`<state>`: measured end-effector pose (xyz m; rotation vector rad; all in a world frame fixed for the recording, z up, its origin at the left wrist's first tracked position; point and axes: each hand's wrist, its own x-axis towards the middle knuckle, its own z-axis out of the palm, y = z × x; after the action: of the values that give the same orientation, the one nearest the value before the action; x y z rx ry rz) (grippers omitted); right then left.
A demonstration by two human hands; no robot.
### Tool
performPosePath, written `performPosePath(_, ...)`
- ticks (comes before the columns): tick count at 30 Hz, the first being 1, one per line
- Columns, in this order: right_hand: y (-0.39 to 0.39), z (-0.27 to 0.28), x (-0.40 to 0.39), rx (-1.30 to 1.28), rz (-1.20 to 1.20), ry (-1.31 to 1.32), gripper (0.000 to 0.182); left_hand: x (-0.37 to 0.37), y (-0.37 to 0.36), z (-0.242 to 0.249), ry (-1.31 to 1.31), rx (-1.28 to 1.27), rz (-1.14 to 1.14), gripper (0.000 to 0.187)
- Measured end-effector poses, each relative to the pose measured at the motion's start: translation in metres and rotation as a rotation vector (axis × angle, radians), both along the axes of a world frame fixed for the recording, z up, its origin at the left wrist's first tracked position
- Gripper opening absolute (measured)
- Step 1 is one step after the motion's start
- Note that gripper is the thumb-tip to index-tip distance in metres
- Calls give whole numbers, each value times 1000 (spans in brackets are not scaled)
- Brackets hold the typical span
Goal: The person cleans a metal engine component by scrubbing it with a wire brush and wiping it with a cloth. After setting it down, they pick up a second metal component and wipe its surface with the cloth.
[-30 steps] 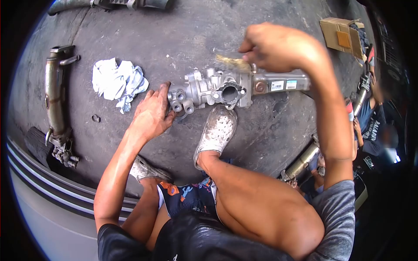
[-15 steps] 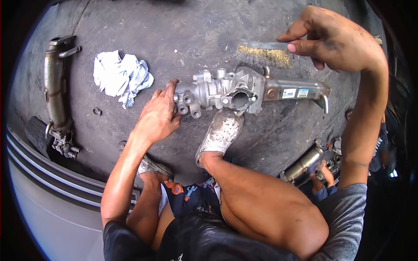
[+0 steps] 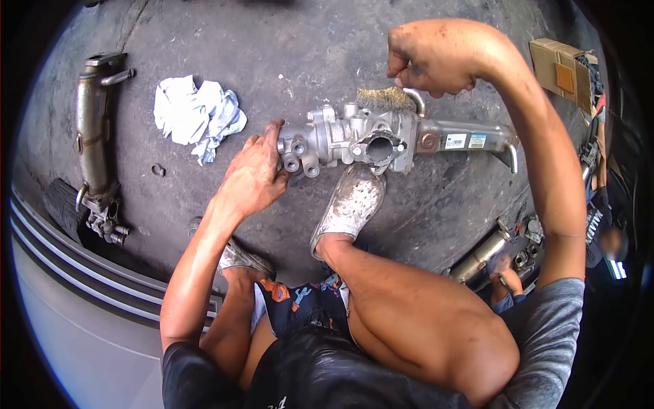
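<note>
A silvery cast EGR valve assembly, joined to a shiny cooler tube with two stickers, lies on the floor before me. My left hand grips its left end, fingers on the far side and thumb on the near side. In my closed right hand is a wire brush. Its brass-coloured bristles are right at the far edge of the casting, and the handle is hidden by the hand. A round flanged opening faces up in the middle of the casting, close to my shoe.
A crumpled white cloth and a small clamp ring lie to the left. Farther left is another metal cooler. A cardboard box stands at the upper right. At the lower right, another person's hand is by a metal cylinder.
My right hand has moved left with the wire brush, bringing the bristles against the far side of the casting. My left hand keeps its grip. More of the cardboard box now shows.
</note>
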<state>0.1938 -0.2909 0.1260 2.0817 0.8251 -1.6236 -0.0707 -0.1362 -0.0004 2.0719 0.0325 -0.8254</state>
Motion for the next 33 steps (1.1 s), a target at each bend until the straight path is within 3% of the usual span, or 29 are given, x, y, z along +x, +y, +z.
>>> performPosePath(3,-29,12,11,309,-19,-50,20,-2,0,3,-13,31,-5,84)
performPosePath(6,-22,33,4,272,-151,-62,21,-2,-3,3,-24,19,19,84)
performPosePath(10,-7,10,0,333,225,10,20,-1,1,8,20,46,20,90)
performPosePath(11,-29,2,0,527,252,-105,19,-3,4,12,64,56,28,92)
performPosePath(12,-44,-5,0,720,273,-223,17,-5,9,15,87,60,44,94)
performPosePath(13,-35,18,-1,644,132,-199,15,-6,17,15,105,63,60,96)
performPosePath(14,-32,40,2,745,88,-148,17,-7,25,15,122,66,78,98)
performPosePath(15,-24,60,-2,641,97,-209,21,-9,35,15,114,87,88,98)
performPosePath(17,-22,57,-18,679,-42,-157,21,-12,52,11,80,149,87,94)
performPosePath(19,-24,19,-39,928,160,-126,13,-15,64,7,22,193,125,86)
performPosePath(23,11,-49,-69,960,192,-3,17,-3,75,20,-46,234,169,73)
performPosePath(26,-1,16,-41,983,141,-175,13,-5,86,26,-56,218,215,66)
performPosePath(28,5,47,-39,776,-60,-82,12,-5,88,28,-71,213,269,57)
performPosePath(30,-8,11,-64,937,81,-93,9,-8,90,23,-100,215,277,54)
performPosePath(31,-3,-19,-83,746,157,-105,18,-8,90,24,-91,211,267,55)
performPosePath(32,-12,-59,-87,836,243,-40,18,-6,88,27,-80,211,254,55)
performPosePath(33,-7,-52,-88,812,189,-96,18,-7,88,28,-64,209,238,55)
